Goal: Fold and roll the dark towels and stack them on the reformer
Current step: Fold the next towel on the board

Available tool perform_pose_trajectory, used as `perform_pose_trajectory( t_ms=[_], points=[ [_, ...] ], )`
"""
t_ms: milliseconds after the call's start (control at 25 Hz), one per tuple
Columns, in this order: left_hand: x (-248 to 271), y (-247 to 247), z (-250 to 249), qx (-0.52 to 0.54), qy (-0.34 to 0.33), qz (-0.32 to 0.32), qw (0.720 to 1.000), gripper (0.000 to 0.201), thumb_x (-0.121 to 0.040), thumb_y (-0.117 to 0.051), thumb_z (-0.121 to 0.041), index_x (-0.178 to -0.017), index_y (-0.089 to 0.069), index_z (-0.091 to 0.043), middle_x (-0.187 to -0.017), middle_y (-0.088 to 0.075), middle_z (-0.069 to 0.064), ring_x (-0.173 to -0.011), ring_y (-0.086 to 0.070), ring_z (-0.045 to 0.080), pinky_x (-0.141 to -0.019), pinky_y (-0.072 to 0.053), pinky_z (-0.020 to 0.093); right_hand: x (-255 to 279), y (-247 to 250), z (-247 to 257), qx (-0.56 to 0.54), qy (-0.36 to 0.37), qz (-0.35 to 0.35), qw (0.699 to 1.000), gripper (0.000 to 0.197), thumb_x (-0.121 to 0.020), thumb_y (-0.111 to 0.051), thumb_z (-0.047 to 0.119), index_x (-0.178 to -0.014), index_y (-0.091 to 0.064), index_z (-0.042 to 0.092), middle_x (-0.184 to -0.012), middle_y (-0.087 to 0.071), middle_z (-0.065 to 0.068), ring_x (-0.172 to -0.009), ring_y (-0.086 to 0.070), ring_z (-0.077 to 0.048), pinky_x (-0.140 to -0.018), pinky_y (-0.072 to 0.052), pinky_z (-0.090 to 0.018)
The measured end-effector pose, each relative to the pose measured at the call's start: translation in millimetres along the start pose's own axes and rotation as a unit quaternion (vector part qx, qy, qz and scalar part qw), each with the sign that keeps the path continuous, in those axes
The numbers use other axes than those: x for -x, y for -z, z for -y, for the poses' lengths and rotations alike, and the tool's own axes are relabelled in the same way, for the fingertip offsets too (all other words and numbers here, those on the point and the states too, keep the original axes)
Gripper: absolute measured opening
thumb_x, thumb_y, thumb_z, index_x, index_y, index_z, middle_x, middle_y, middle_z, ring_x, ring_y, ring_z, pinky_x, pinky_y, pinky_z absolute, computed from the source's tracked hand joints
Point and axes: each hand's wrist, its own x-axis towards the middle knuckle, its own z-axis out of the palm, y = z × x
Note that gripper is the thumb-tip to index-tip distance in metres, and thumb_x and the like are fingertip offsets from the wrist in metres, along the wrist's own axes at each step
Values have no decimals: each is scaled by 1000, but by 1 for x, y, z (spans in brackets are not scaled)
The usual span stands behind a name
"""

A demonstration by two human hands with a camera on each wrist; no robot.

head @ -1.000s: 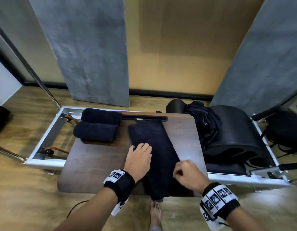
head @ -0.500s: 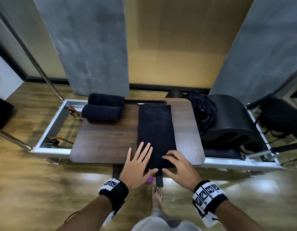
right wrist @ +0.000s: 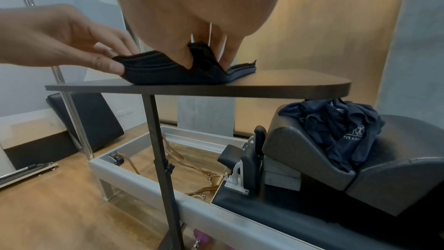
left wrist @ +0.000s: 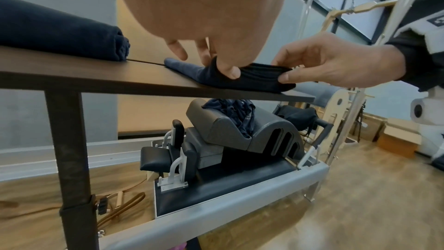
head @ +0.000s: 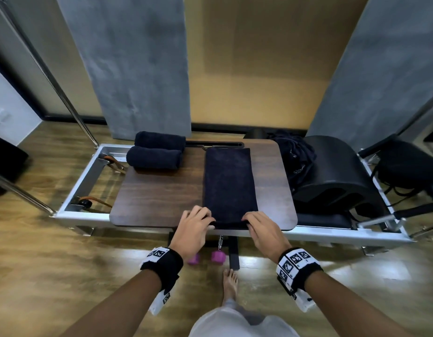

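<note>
The silver-framed reformer [head: 71, 215] stretches across the wooden floor [head: 35, 276] in front of grey wall panels [head: 137, 69] and a tan wall; a dark brown wooden surface [head: 157, 198] on a black post stands over its frame; a black curved padded barrel [head: 337, 176] sits on the reformer to the right, with a heap of loose dark cloths [head: 295, 154] draped on its near slope; a long folded dark navy towel [head: 228, 183] lies flat on the surface, running from the far edge to the near edge; two rolled dark towels [head: 157, 152] lie side by side, touching, at the far left corner of the surface, well apart from the hands; the left hand [head: 192, 229] pinches the near left corner of the folded towel between thumb and fingers, and the right hand [head: 265, 228] pinches the near right corner, so the near end is lifted and curled up off the surface; two small purple dumbbell heads [head: 217, 256] sit on the floor beneath, near a bare foot [head: 230, 283].
</note>
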Motion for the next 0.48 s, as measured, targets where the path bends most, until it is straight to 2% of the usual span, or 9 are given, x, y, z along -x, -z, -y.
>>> perform_pose_trajectory(
  t_ms=[120,200,240,360,400,480],
  points=[
    [-7,-3,5,56,49,-10,997,16,-106,-60,-22,-117,-71,-27,-113,-63,-15,-108,-54,13,-88,-37,35,-8,5,-3,-58,-47,16,997,30,-105,-52,12,-134,-56,20,-119,-65,-1,-106,-62,-20,-94,-54,-38],
    [-15,-3,6,143,113,-16,983,16,-105,-61,-25,-117,-64,-35,-106,-65,-16,-102,-54,6,-89,-32,33,-13,7,-4,-82,-65,8,995,41,-104,-53,13,-142,-46,29,-117,-63,1,-98,-63,-19,-88,-55,-36],
    [-18,-3,6,179,147,-19,973,17,-103,-63,-27,-114,-60,-39,-99,-65,-14,-96,-55,3,-91,-31,32,-15,6,-4,-72,-55,-1,996,42,-103,-53,12,-141,-47,29,-118,-61,2,-94,-63,-20,-83,-56,-37],
    [-32,-1,10,205,226,-10,952,5,-98,-69,-38,-95,-65,-39,-81,-67,-12,-81,-59,0,-94,-35,35,-18,0,-9,-19,-22,-6,1000,30,-101,-57,7,-129,-63,17,-126,-52,1,-90,-63,-21,-77,-59,-40],
    [-36,-1,11,201,244,-2,949,10,-97,-69,-41,-89,-68,-37,-79,-69,-13,-78,-60,1,-96,-37,37,-17,-2,-10,1,-16,-13,1000,28,-100,-60,8,-127,-67,14,-128,-52,-1,-95,-63,-21,-78,-59,-39],
    [-43,-1,12,198,267,13,943,17,-97,-68,-44,-83,-71,-34,-77,-70,-13,-80,-61,5,-99,-40,41,-15,-7,-12,58,14,-38,997,30,-97,-71,20,-125,-71,9,-129,-58,-5,-110,-63,-23,-82,-60,-38]
  ],
)
